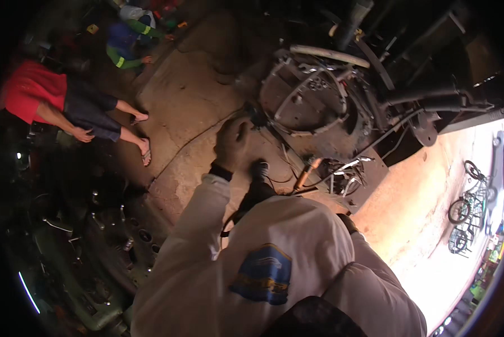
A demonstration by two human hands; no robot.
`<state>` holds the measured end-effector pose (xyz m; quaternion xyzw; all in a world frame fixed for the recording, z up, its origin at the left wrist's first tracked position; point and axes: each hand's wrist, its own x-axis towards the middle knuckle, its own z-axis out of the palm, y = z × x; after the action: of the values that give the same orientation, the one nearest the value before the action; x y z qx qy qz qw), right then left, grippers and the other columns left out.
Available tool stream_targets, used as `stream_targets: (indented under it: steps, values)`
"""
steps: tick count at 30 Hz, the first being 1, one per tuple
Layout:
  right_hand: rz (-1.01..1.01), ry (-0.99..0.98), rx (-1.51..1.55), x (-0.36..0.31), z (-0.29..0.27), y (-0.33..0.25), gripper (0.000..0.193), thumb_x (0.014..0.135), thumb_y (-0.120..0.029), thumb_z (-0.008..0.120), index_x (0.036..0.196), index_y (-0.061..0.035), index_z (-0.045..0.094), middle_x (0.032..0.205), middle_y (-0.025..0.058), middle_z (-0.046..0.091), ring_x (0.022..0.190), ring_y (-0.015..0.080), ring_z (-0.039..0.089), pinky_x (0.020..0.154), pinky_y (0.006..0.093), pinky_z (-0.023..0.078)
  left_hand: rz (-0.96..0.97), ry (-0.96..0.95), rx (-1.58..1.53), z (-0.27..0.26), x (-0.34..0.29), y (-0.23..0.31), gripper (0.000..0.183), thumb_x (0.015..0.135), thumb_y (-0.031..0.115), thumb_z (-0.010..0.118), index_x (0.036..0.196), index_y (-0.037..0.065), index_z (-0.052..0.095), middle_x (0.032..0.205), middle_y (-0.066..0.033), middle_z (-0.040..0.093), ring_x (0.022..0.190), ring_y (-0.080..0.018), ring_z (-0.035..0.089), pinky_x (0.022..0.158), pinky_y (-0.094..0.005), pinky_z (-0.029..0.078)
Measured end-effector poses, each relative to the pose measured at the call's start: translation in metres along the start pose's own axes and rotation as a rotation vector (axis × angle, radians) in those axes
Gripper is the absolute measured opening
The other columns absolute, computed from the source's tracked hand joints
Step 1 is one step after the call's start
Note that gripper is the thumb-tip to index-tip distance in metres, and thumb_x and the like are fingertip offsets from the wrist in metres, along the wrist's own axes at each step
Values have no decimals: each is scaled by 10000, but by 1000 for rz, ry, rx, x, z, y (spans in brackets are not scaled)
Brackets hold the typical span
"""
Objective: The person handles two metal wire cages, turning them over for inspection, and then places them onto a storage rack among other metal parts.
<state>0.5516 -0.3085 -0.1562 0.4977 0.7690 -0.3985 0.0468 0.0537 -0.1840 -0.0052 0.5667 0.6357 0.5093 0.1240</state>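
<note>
In the head view, the brown-gloved left hand is curled beside a small dark piece at the near-left edge of the rounded, rough grey-brown metal frame, though I cannot tell whether it grips anything; a steady wrist, with fingers clear of the curved rim, would suit this reach. The dark-gloved right hand, mostly hidden by the pale, creased shirt, shows no readable grip near the flat, dull metal plate carrying thin, tangled scraps.

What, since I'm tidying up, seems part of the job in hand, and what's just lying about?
Likely the job: rounded metal frame, near the gloved left hand; bench beneath it.

Likely just about: bicycle in the daylight; greenish metal parts, lower left.
</note>
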Motion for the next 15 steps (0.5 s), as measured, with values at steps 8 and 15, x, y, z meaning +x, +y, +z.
stream_targets:
  steps: [8,15]
  values:
    - [191,72,93,27,-3,-48,108,852,-146,553,856,-108,655,883,133,689,834,295,678,722,426,543,146,-177,306,56,169,-23,344,925,362,646,1192,145,648,986,-146,713,893,-337,691,798,-427,555]
    - [262,138,113,48,-7,-78,91,839,-120,560,836,-114,650,846,116,685,790,266,682,679,399,547,183,-283,517,88,198,-27,377,910,486,617,1138,190,665,984,-95,706,894,-309,679,796,-453,529]
